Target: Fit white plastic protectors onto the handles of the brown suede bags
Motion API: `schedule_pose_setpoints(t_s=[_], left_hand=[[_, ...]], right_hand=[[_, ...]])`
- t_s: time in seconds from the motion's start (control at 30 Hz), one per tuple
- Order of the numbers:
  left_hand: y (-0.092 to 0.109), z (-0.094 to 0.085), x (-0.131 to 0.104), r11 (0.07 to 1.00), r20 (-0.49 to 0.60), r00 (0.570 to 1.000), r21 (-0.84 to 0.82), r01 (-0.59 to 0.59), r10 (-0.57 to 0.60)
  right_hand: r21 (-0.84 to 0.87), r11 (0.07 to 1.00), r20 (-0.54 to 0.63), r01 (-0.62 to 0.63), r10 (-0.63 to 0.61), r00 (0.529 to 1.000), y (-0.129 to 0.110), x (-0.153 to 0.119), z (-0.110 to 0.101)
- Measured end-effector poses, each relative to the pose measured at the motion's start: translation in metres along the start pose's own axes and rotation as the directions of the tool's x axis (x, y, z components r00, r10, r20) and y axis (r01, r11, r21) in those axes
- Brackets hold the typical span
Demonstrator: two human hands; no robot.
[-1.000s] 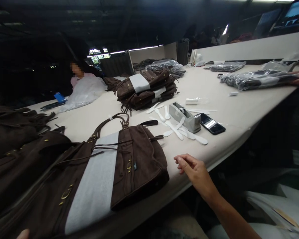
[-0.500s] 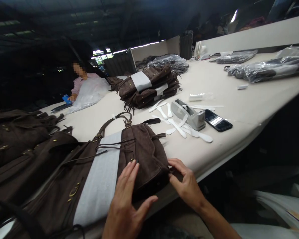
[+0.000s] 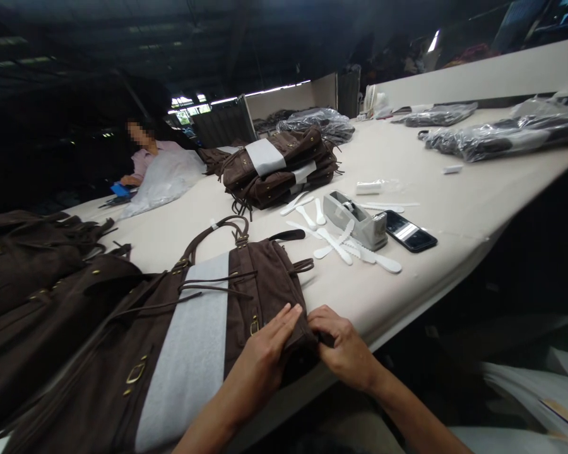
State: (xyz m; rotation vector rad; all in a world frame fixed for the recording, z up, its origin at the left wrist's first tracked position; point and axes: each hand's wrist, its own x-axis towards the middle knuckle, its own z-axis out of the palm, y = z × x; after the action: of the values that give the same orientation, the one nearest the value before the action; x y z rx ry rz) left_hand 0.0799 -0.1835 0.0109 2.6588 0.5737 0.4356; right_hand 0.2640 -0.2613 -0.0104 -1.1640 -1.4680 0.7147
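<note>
A dark brown bag (image 3: pixel 246 284) lies on the table near its front edge, with a white paper band (image 3: pixel 194 340) around it and thin cords across the band. My left hand (image 3: pixel 265 353) rests on the bag's lower right part, its fingers pointing up and right; its thumb is hidden. At the bag's right corner, my right hand (image 3: pixel 343 347) has its fingers curled and closed on the bag's edge. Both hands touch the bag. The bag's handle loops lie on the table behind it.
Behind stand stacked banded bags (image 3: pixel 279 164). Right of centre are a tape dispenser (image 3: pixel 355 217), white plastic knives (image 3: pixel 336 246) and a phone (image 3: pixel 409 231). Plastic-wrapped items (image 3: pixel 506 135) lie at the right, more brown bags (image 3: pixel 42 284) at the left. A person (image 3: pixel 154 157) sits across the table.
My left hand has moved right and turned down onto the bag's right part, its thumb out of sight. My right hand's fingers have closed more tightly at the corner. The view has shifted slightly.
</note>
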Motion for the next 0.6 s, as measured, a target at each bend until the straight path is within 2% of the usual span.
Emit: schedule_pose_setpoints(t_s=[0.17,0.23,0.33,0.43,0.47,0.53,0.6], left_hand=[[-0.009,-0.004,-0.01,0.988,0.014,0.988,-0.003,-0.157,0.157],[-0.011,-0.003,-0.014,0.982,0.0,0.982,0.003,-0.188,0.188],[-0.013,-0.001,-0.02,0.974,-0.016,0.974,0.016,-0.226,0.227],[-0.011,-0.005,-0.019,0.966,0.069,0.964,-0.007,-0.259,0.258],[-0.009,-0.007,-0.017,0.968,0.116,0.961,-0.015,-0.251,0.251],[-0.001,-0.013,-0.012,0.976,0.191,0.958,-0.013,-0.216,0.215],[0.009,-0.016,-0.011,0.981,0.21,0.96,0.021,-0.193,0.184]], right_hand=[[-0.071,0.997,0.122,0.033,-0.024,0.992,-0.003,-0.008,-0.006],[-0.127,0.991,0.127,0.044,-0.027,0.992,-0.002,-0.013,-0.006],[-0.168,0.986,0.065,0.017,-0.006,0.998,0.001,-0.018,-0.002],[-0.192,0.981,-0.049,-0.007,-0.002,0.999,0.006,-0.017,0.0],[-0.232,0.973,-0.043,0.02,-0.031,0.999,0.008,-0.016,0.0],[-0.336,0.927,0.08,0.169,-0.15,0.985,0.013,-0.016,0.0],[-0.4,0.847,0.228,0.35,-0.277,0.933,0.02,-0.02,0.001]])
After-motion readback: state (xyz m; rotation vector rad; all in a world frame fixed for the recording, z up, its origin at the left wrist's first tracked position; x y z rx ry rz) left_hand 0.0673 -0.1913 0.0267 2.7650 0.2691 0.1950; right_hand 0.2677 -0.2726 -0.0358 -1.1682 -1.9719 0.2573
